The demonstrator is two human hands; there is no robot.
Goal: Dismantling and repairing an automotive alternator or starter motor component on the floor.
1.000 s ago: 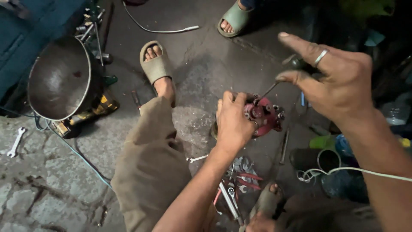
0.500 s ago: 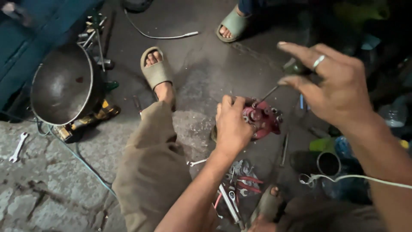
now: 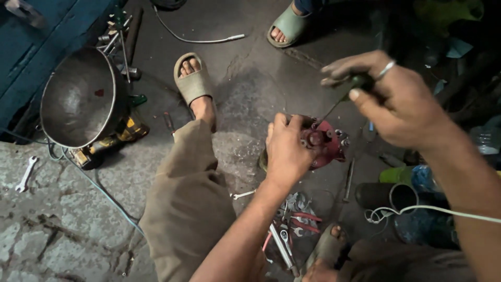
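Observation:
A red round machine part [image 3: 327, 145] with bolts on top sits on the dark floor between my legs. My left hand [image 3: 286, 149] grips its left side and steadies it. My right hand [image 3: 389, 96], a ring on one finger, is closed around the dark handle of a screwdriver [image 3: 342, 96] whose thin shaft slants down to the top of the red part. My left knee in brown trousers [image 3: 190, 198] fills the lower middle.
A large metal bowl [image 3: 78, 102] and a yellow power tool [image 3: 112, 138] lie at the left, a wrench [image 3: 26, 175] beyond them. Loose pliers and spanners [image 3: 292, 230] lie by my foot. A dark pipe [image 3: 389, 196], white cord and another person's sandalled foot [image 3: 287, 23] are nearby.
My right hand has closed more tightly around the screwdriver handle and turned; its fingers were spread before. The left hand stays on the red part.

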